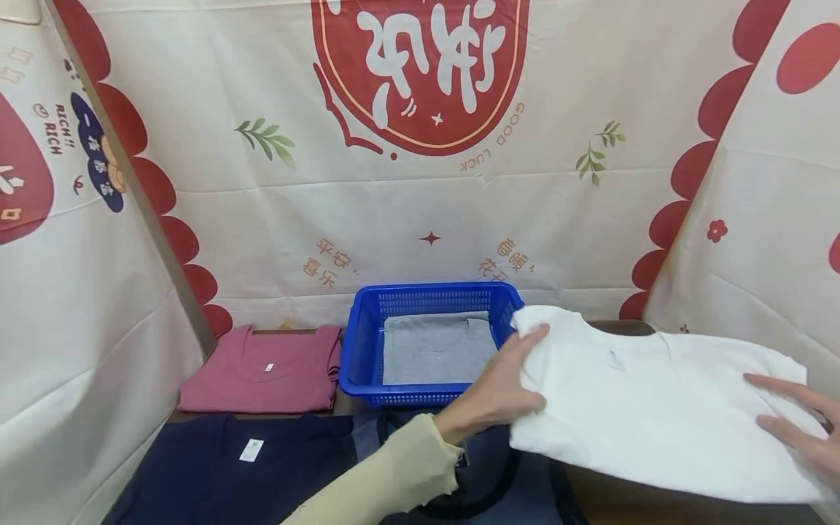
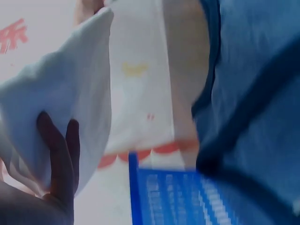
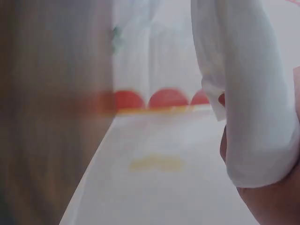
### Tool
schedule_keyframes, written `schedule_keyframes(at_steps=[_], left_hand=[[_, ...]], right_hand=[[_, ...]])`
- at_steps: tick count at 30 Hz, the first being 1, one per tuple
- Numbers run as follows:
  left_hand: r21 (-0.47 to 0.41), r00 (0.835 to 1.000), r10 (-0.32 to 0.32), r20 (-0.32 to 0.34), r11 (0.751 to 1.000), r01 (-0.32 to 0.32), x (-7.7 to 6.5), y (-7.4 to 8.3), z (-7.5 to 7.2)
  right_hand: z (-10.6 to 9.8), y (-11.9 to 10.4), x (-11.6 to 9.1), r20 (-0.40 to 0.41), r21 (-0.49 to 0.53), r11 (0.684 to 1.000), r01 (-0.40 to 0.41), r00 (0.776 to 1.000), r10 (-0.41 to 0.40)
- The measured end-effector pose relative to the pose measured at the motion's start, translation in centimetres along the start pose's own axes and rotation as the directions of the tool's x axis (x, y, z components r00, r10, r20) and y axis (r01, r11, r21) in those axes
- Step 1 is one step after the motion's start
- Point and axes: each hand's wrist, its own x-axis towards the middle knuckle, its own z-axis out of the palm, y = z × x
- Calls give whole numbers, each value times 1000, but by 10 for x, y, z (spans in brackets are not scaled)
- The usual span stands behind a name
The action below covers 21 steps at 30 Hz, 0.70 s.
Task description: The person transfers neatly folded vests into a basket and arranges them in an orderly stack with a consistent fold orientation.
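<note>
Just beside the blue plastic basket, above the brown tabletop, holds up a folded white T-shirt, pinching one end in the left grip and the other in the right grip.

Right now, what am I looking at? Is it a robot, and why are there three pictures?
No robot: you see a person's bare left hand and bare right hand. The widest picture comes from a camera worn on the head, looking forward and down. The other two come from cameras worn on each wrist. Together, the hands hold a folded white cloth T-shirt. On the brown surface lie a folded pink-red top, a navy top and a blue plastic basket with a folded grey shirt inside.
</note>
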Motion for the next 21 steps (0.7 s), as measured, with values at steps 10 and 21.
schedule_keyframes(at_steps=[10,21], left_hand=[[-79,994,1,-110,997,-10,-12,-33,-84],[-103,946,-93,-310,993,64,-44,-65,-173]], right_hand=[[19,-94,27,-71,217,959,183,983,-171],[78,-181,55,-49,473,818,328,937,-347]])
